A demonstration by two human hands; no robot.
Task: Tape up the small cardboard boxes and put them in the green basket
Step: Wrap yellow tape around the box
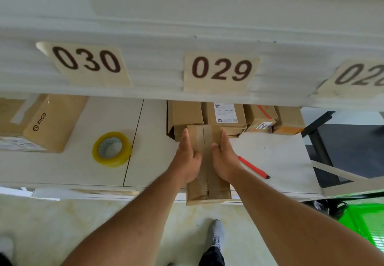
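My left hand (188, 157) and right hand (223, 158) clasp the long brown taped cardboard box (207, 172), thumbs on top, fingers seemingly wrapped around its sides, over the white table (155, 161) edge.

Above the hands, three cream number cards hang on the white shelf edge: "030" (88, 63) up to the left, "029" (220, 70) straight above, and a cut-off "02" (359, 76) to the right. Left of the hands, a cardboard box (47, 124) reads "PICO".
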